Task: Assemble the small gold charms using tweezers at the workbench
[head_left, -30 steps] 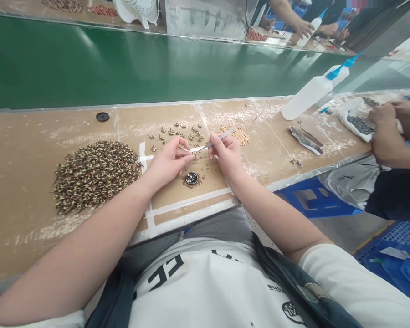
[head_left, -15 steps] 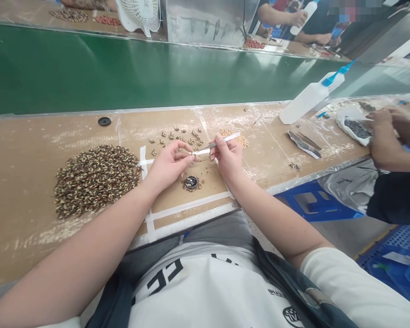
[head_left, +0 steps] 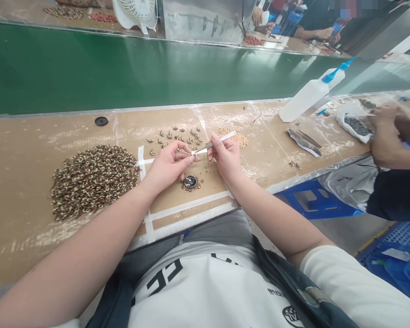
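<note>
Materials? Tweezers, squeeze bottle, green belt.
The tweezers look like stainless steel: slim, with a dull grey metallic sheen. The squeeze bottle looks like polyethylene: milky, translucent white, with a blue plastic nozzle. The green belt is probably PVC, given its smooth, glossy reflections, but the look can't confirm it.

Any piece at the tips of the tweezers (head_left: 200, 151), too small to tell (right up against the left hand (head_left: 167, 166)).

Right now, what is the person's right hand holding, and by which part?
The right hand pinches slim silver metal tweezers around their middle, between thumb and fingers. The left hand meets their tips; anything held there is too small to tell.
</note>
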A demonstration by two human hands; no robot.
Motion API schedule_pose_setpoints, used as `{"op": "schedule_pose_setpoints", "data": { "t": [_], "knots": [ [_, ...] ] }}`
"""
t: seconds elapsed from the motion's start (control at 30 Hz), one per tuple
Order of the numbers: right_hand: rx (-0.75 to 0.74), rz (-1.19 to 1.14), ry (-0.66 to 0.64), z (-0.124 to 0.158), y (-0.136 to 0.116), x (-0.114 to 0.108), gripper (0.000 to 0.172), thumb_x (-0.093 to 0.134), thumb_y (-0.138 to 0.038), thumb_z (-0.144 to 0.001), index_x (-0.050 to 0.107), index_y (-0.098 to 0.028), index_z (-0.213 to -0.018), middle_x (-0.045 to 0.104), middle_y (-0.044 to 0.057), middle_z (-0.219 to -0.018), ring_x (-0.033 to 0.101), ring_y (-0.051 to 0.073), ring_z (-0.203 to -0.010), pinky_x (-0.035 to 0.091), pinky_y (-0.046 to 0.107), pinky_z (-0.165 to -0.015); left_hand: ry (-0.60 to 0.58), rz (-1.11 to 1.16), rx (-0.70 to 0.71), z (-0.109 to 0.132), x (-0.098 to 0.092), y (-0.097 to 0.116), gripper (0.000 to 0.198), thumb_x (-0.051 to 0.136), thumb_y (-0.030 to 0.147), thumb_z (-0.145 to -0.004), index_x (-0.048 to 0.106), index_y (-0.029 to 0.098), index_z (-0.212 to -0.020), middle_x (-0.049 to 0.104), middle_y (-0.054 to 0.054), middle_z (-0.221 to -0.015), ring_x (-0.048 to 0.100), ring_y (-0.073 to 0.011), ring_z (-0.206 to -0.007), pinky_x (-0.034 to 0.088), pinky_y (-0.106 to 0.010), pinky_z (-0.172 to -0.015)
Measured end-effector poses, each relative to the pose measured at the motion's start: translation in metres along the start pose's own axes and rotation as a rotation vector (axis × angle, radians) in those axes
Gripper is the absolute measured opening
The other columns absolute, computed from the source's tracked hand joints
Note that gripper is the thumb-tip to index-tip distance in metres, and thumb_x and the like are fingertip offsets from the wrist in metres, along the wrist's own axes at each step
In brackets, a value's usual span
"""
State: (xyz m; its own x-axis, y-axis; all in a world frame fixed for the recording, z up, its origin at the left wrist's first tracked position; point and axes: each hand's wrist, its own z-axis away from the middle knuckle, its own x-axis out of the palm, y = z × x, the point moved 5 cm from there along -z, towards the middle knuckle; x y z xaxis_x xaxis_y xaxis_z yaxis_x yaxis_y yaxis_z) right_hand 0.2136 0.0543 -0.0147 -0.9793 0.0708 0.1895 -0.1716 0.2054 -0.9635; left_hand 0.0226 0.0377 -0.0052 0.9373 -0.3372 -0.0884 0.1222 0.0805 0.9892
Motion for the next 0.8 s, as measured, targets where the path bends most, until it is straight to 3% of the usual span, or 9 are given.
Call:
{"op": "schedule_pose_setpoints", "data": {
  "t": [0.8],
  "knots": [
    [-0.023,0.057,-0.019,0.0000,-0.0001,-0.0003,0.052,0.076,-0.070,-0.095,0.072,-0.022,-0.076,0.061,-0.004,-0.061,0.053,0.009,-0.047,0.048,0.025,-0.050,0.038,-0.004,-0.006,-0.0017,0.0004,-0.0023,0.016,0.074,0.021,-0.096,0.060,0.022,-0.102,0.084,-0.004,-0.094,0.052,-0.0055,-0.041,0.045,-0.021,-0.044]
  ]
}}
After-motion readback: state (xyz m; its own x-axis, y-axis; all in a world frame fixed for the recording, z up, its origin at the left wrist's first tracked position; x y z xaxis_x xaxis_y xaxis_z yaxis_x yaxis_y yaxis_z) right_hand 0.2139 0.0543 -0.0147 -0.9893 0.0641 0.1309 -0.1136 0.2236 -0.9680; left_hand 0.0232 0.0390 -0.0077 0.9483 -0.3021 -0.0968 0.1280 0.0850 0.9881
